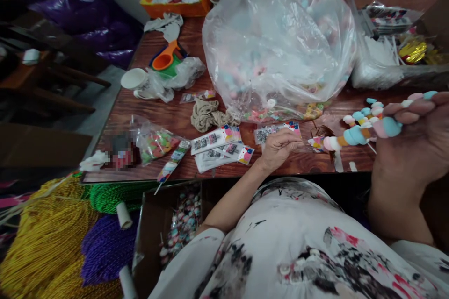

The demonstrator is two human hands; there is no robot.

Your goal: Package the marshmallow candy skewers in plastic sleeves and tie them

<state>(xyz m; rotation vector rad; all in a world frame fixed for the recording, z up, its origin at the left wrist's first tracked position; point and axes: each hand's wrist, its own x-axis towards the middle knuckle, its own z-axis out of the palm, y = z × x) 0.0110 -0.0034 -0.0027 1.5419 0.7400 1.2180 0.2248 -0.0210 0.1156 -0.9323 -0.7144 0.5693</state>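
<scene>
1. Pastel pink, blue and white pieces are strung in a row (355,135), held above the near right part of the table (175,117).
2. The row is grasped in the right hand (417,135), its upper pieces showing beyond the curled fingers.
3. By the left hand (282,147), fingertips are drawn together just beside a printed wrapper (316,143); whether its clear film is pinched cannot be told.
4. The row's lower end is seen at the wrapper's bright end; whether it has been entered is unclear.
5. Pieces could be squashed or pushed along if the row were squeezed too hard by the right hand.
6. The thin film could be split or crumpled, it is judged, if the row were brought in at a slant.
7. More pastel pieces (365,114) lie close behind the row and could be knocked by a wide swing of the right wrist.
8. Spare wrappers (215,140) are stacked left of the left hand, near a beige cloth (205,114); they could be brushed askew by the left forearm.
9. Farther back, a large plastic bag (280,46) is set beside a clear tub (403,74).
</scene>
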